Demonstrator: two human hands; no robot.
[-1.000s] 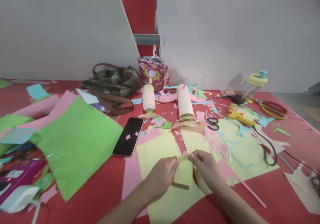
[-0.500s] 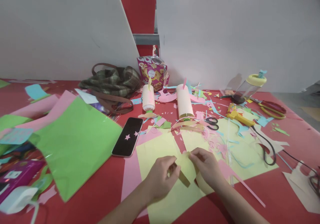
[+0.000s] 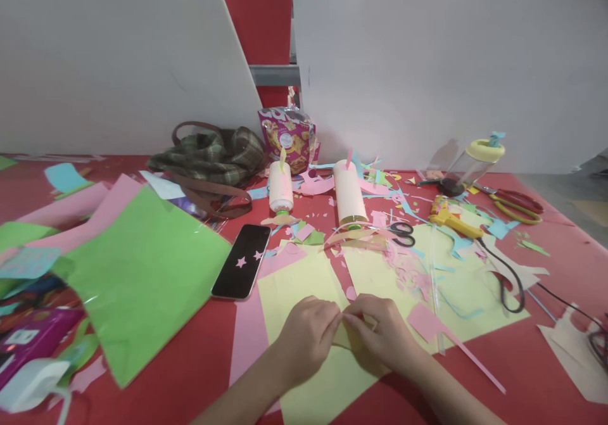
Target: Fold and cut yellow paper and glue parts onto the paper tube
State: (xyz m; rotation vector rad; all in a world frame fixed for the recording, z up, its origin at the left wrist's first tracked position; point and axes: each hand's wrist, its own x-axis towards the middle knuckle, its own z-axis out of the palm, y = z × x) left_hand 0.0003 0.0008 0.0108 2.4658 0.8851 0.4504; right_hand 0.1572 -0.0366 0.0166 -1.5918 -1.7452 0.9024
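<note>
My left hand [image 3: 308, 336] and my right hand [image 3: 382, 335] meet over a pale yellow paper sheet [image 3: 299, 279], their fingertips touching. Both are closed in a pinch on a small yellow paper piece [image 3: 350, 336], which is mostly hidden behind the fingers. Pink paper [image 3: 247, 342] sticks out from under the sheet on the left. Just beyond the right fingers is a small pink paper scrap [image 3: 351, 293]. A phone [image 3: 241, 261] with two pink paper stars on its screen lies to the left.
Two white paper-wrapped cylinders [image 3: 349, 190] stand ahead, near black-handled scissors [image 3: 403, 234]. A yellow glue gun [image 3: 456, 223] with a black cord lies right, by red-and-yellow-handled scissors [image 3: 517, 206]. Green sheets [image 3: 147, 279] cover the left; a plaid bag [image 3: 213, 156] sits behind.
My hands have come together, the right one moving left and down. The yellow paper strip that showed below the left fingers is now mostly hidden.
</note>
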